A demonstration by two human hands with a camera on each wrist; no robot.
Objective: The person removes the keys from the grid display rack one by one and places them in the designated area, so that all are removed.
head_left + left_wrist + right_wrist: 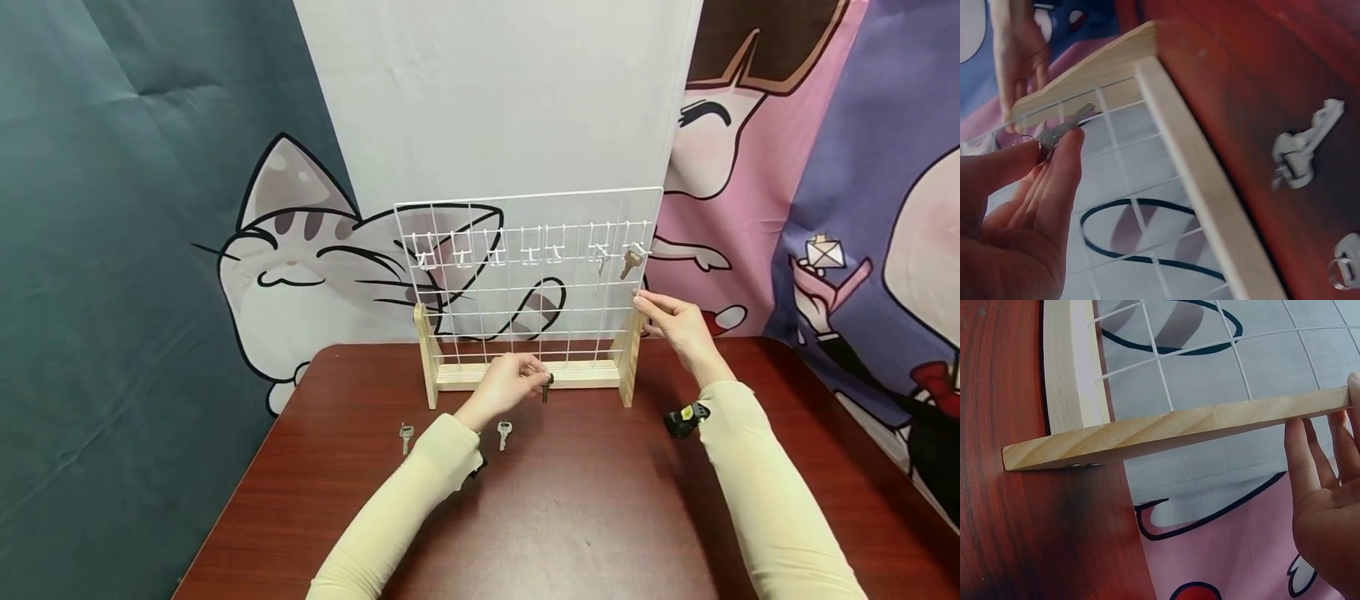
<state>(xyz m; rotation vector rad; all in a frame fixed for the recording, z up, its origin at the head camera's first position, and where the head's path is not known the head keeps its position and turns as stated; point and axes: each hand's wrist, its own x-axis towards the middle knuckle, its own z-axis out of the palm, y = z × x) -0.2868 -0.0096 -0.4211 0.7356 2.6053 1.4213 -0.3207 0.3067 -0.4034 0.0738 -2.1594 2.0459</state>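
My left hand (510,383) pinches a key (1063,132) by its head between thumb and fingers, in front of the rack's lower bar. In the head view that key looks dark and points downward. My right hand (681,329) grips the top of the wooden side post (1210,422) at the right end of the white wire grid rack (528,379). Two keys hang on hooks at the rack's right: a bronze key (630,263) and a silver key (601,262). On the table lie two more silver keys, one left (406,437), one nearer the middle (504,433).
Several white hooks (497,257) without keys line the grid left of the hanging keys. The rack stands toward the back of a reddish-brown table (585,500). Behind it hangs a printed cloth backdrop (495,100) with cartoon figures.
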